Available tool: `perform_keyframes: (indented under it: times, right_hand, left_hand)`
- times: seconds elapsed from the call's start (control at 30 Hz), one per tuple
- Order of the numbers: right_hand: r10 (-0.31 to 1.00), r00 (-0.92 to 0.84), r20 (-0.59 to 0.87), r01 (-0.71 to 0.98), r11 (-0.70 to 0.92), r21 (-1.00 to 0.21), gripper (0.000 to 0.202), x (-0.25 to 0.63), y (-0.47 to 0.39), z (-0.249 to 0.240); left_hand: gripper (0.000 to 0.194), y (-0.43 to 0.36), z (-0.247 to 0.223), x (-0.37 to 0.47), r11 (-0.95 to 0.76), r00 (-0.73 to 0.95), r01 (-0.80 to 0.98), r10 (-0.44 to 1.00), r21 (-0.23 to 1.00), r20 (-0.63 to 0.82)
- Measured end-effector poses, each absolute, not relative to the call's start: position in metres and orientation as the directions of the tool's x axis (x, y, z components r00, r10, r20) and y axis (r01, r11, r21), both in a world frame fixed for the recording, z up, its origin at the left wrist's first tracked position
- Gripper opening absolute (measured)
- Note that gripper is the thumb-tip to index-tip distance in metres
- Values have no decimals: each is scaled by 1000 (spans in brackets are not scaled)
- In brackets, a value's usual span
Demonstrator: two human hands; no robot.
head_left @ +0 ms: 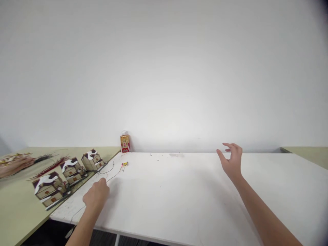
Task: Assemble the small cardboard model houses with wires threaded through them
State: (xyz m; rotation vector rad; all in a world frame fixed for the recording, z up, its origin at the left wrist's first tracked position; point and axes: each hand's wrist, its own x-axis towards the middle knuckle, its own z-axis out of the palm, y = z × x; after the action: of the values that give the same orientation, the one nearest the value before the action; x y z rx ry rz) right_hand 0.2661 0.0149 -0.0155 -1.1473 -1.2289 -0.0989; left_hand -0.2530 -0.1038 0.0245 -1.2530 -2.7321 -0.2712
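Note:
My left hand (pixel 96 194) is closed in a fist low over the left part of the white table (pixel 164 198). A thin red wire (pixel 114 176) runs into it from the table, and a thin bluish wire (pixel 77 212) trails below it. Near the red wire's far end lies a small yellow and red piece (pixel 124 164), too small to make out. Raised above the table's right side, my right hand (pixel 232 160) has its fingers apart and nothing in it.
Several small model houses (pixel 92 160) with brown and white roofs line the green table (pixel 15 208) on the left. Beyond them is a co-worker's hand (pixel 19 165) near dark wires (pixel 43 158). A carton with a white cap (pixel 125 142) stands by the wall.

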Motion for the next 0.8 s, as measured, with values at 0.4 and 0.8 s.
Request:
perform_keyframes:
  times: [0.4,0.8]
  right_hand:
    - [611,89,787,544,632,-552,16,228,-7,-17]
    - [865,-116,487,-26,488,-872,29,224,-26,15]
  left_hand:
    - [33,-67,101,-103,95,-123,992,553,85,824]
    - [14,-37,77,38,-386,449,864,294,-325,844]
